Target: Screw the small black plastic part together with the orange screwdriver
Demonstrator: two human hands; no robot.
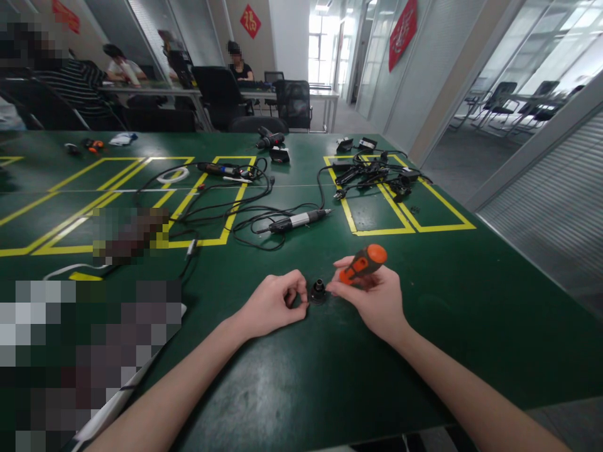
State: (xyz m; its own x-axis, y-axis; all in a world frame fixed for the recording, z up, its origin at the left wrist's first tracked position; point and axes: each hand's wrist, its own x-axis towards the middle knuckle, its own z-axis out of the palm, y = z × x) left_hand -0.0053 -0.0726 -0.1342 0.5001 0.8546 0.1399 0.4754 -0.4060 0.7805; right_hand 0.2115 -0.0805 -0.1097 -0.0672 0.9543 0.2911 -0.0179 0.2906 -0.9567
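Grey corded tool [301, 220] and black cable pile [372, 172] farther back on green table [461, 295]; small black part [319, 289] just right of left hand [272, 304], curled, grip unclear; right hand [380, 302] opposite, grasping orange-handled tool [364, 263]

The person's 2 hands [273, 304] [380, 304], 1 orange screwdriver [362, 264], 1 black part [318, 291] and 3 red wall hangings [250, 21] show.

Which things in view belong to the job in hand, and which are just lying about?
Apparently in use:
small round black part, beside the left hand
orange-and-dark-grey tool handle, in the right hand

Lying about:
grey-and-black cylindrical tool
black pistol-shaped tool
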